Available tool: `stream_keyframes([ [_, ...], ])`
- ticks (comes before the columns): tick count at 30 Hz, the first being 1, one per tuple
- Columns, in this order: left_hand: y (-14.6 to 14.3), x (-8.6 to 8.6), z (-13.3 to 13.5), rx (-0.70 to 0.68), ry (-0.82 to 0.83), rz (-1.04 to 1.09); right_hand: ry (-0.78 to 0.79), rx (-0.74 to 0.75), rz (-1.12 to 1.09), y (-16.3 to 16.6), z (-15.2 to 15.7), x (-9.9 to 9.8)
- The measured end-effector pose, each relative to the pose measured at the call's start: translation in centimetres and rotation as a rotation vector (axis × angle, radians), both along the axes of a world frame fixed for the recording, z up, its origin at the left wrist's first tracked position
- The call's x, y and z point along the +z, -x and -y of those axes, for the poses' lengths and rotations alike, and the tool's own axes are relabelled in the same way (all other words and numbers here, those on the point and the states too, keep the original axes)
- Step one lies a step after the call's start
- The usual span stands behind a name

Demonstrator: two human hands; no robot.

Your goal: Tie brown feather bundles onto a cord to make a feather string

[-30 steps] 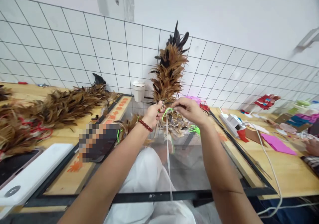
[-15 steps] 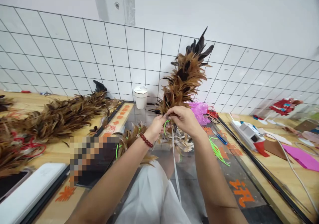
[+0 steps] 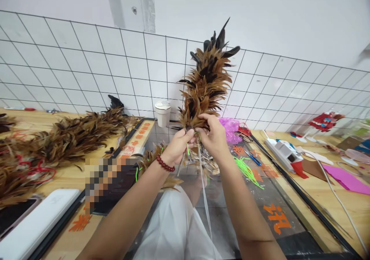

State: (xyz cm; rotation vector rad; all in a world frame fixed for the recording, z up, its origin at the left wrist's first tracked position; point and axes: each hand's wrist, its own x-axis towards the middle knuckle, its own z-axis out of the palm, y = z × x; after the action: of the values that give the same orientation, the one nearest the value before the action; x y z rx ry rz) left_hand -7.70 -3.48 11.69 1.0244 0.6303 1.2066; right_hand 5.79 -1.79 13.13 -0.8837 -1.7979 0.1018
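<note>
Wooden table point(image 3: 326, 198): feather bundle point(image 3: 78, 136), white slab point(image 3: 43, 221) left; power strip point(image 3: 279, 152), pink sheet point(image 3: 345, 179) right.

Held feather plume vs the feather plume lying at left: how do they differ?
Pose: the held feather plume points up, leaning slightly right; the lying feather plume rests along the wooden tabletop.
Contact: the left hand and right hand are at the held plume's base; neither touches the lying plume.
Colour: the held plume looks more reddish-brown, the lying plume duller.
Shared: brown feathers, black tip.
</note>
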Motion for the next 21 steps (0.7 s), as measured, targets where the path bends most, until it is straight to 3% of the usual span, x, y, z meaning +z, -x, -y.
stream_keyframes([
  [2,0.3,0.5,0.2,0.029,-0.020,0.013,0.057,-0.052,-0.123,-0.2,-0.6,-0.5],
  [4,0.7,1.0,0.4,0.083,-0.044,0.024,0.253,0.025,-0.254,-0.3,-1.1,-1.0],
  [8,1.7,1.2,0.1,0.210,-0.119,-0.019,0.861,0.557,-0.313,0.0,-0.7,-1.3],
  [10,2.2,1.0,-0.2,0.278,-0.163,-0.060,1.009,0.714,-0.292,0.5,-0.1,-1.2],
  [12,2.6,0.7,-0.6,0.336,-0.194,-0.130,0.975,0.678,-0.357,0.9,0.4,-1.0],
  [15,2.9,0.4,-1.1,0.428,-0.229,-0.294,0.727,0.483,-0.467,1.5,0.4,-0.9],
  [18,3.1,0.3,-1.2,0.578,-0.319,-0.497,0.508,0.362,-0.412,1.8,-0.1,-1.0],
  [21,3.1,0.1,-1.1,0.646,-0.416,-0.710,0.431,0.259,-0.321,1.6,-0.1,-1.0],
])
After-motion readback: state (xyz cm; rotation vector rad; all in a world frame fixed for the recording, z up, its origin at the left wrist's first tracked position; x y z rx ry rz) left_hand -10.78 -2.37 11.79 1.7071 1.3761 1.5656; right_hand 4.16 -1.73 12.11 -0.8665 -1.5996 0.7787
